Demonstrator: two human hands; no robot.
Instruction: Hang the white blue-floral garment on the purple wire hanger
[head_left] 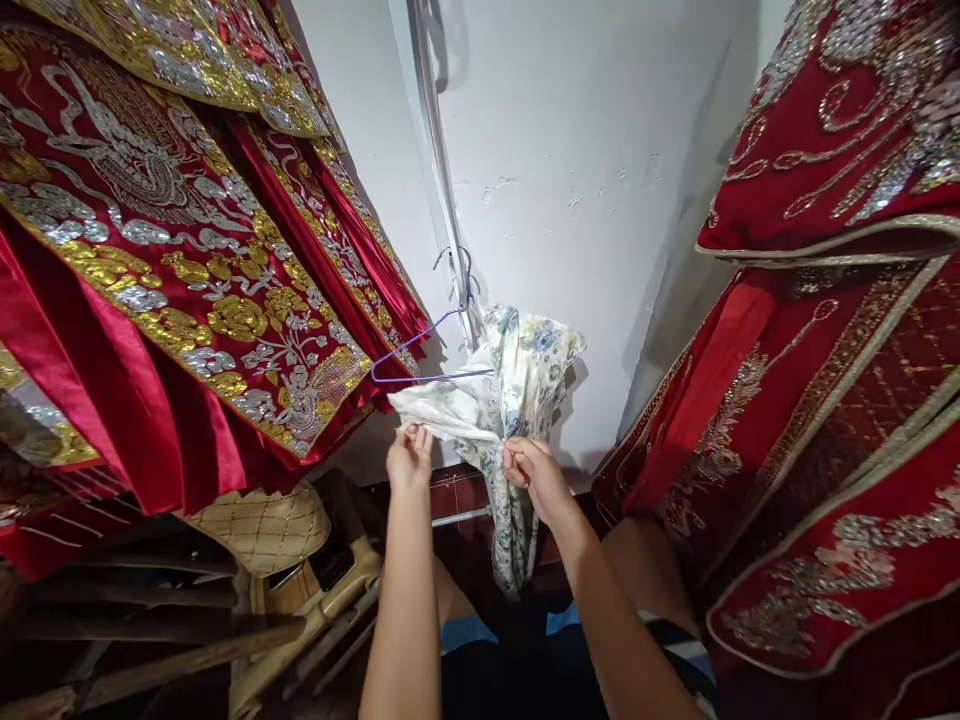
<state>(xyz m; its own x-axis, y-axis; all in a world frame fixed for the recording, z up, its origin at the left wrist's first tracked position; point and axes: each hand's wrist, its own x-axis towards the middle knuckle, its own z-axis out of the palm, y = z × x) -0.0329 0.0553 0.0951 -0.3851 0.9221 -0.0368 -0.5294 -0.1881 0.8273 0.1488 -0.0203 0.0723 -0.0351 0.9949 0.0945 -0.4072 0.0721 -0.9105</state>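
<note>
A white garment with a blue and green floral print [525, 375] hangs half on a purple hanger [420, 345]. The hanger's left arm is bare, while its right arm goes under the cloth. My left hand [410, 458] pinches the edge of the garment's pale left part, just below the hanger's bar. With bent fingers, my right hand [531, 468] grips the cloth near the middle of the garment. Below my right hand the fabric falls in a narrow, gathered length. The pale part is stretched between both hands.
Red embroidered garments with gold and silver work [225, 300] hang at the left, and more red beaded ones [825, 400] at the right. A white metal post [431, 130] leans before the white wall [585, 130]. Wooden chairs [300, 620] stand at lower left.
</note>
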